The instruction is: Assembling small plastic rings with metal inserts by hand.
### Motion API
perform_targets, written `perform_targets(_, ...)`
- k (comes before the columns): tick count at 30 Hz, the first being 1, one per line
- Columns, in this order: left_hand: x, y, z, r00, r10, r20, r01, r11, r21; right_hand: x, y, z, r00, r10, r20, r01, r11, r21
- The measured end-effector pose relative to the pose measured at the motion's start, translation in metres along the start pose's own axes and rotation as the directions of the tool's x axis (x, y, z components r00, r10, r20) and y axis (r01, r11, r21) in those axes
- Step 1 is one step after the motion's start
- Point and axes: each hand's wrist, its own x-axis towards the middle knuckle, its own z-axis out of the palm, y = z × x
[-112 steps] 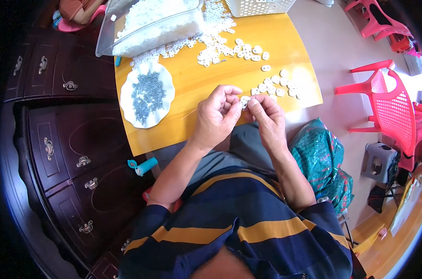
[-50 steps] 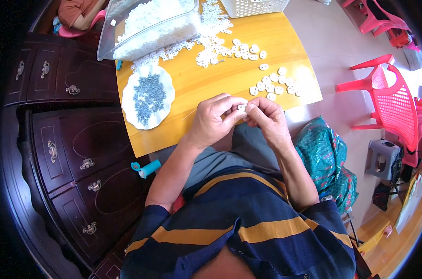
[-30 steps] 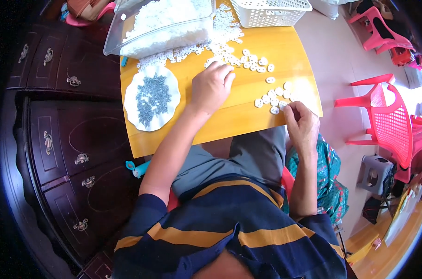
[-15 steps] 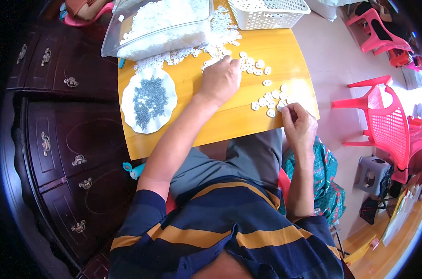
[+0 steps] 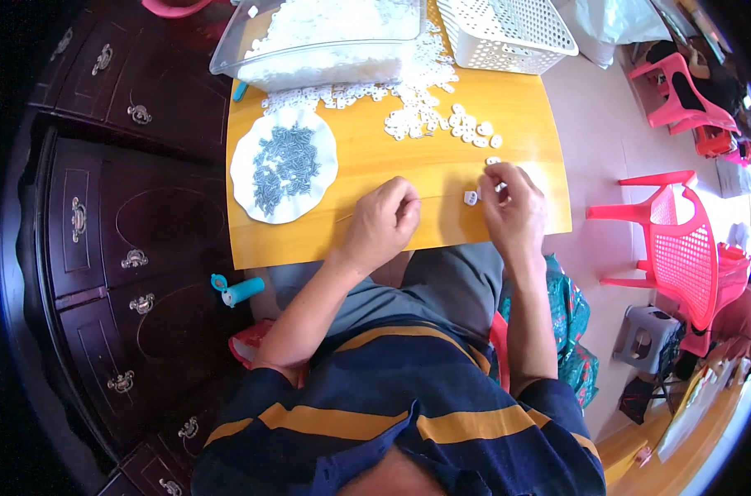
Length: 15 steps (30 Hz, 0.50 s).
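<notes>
My left hand [image 5: 384, 219] rests on the yellow table [image 5: 375, 169] near its front edge. Its fingers are curled in, and whatever is inside them is hidden. My right hand [image 5: 514, 207] lies to the right, fingertips pinched on a small white plastic piece [image 5: 497, 185]. Another small white piece [image 5: 471, 197] lies just left of those fingers. Several more white pieces [image 5: 433, 122] are scattered farther back. A white plate of grey screws [image 5: 283, 164] sits to the left of my left hand.
A clear plastic bin [image 5: 326, 37] full of white pieces and a white slotted basket [image 5: 504, 31] stand at the table's far edge. Dark wooden drawers [image 5: 102, 207] are on the left. Red plastic chairs [image 5: 677, 240] stand on the right, and a blue tube [image 5: 236, 289] lies below the table.
My left hand has drawn back from the scattered white pieces to the table's front edge with its fingers curled. My right hand has moved up onto the table beside the loose pieces.
</notes>
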Motion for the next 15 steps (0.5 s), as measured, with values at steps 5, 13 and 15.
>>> perform_targets(5,-0.017,-0.014,-0.009,0.982,-0.157,-0.105,0.145,0.983,-0.111,0.027,-0.021,0.054,0.962,-0.265,0.073,0.267,0.963,-0.028)
perform_targets(13,-0.029,-0.026,-0.019,0.973,-0.13,-0.192,0.084,0.968,-0.235,0.033,-0.038,0.099,0.943,-0.24,0.23,0.284,0.942,-0.179)
perform_targets(15,-0.03,-0.03,-0.019,0.97,-0.135,-0.202,0.084,0.967,-0.241,0.031,-0.037,0.102,0.94,-0.245,0.238,0.295,0.935,-0.2)
